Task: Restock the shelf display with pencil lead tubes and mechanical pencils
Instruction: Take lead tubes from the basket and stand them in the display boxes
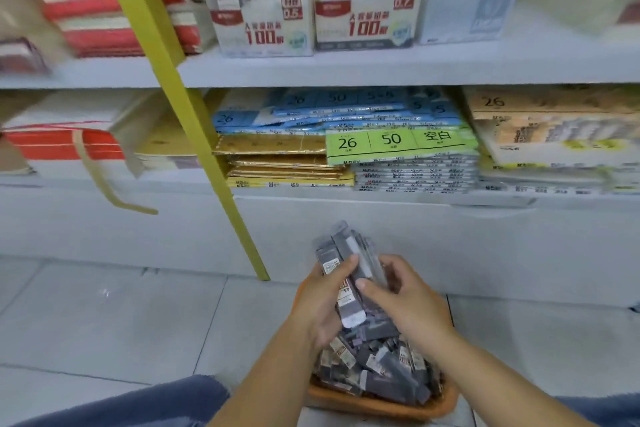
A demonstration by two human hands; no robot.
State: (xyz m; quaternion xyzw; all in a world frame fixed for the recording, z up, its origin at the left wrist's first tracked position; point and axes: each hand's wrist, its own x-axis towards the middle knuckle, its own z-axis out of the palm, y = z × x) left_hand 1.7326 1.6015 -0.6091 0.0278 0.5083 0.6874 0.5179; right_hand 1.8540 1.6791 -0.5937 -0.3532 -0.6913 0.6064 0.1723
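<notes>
Grey tubes [346,248] stand as a bundle just above the basket [381,405], with the long axis nearly upright and leaning away from us. Our left grip [318,302] curls round the bundle, and our right grip [405,305] pinches it from the other side. The display box [263,28] is high above the basket, a little to the left. We judge the bundle must go up and forward, and the left grip is nearer.

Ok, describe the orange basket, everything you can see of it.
The orange basket is shallow with a rounded rim, plastic by its look. It sits low in front of the person, heaped above its rim with grey pencil lead tubes. Only its near rim shows; what it rests on is hidden.
</notes>
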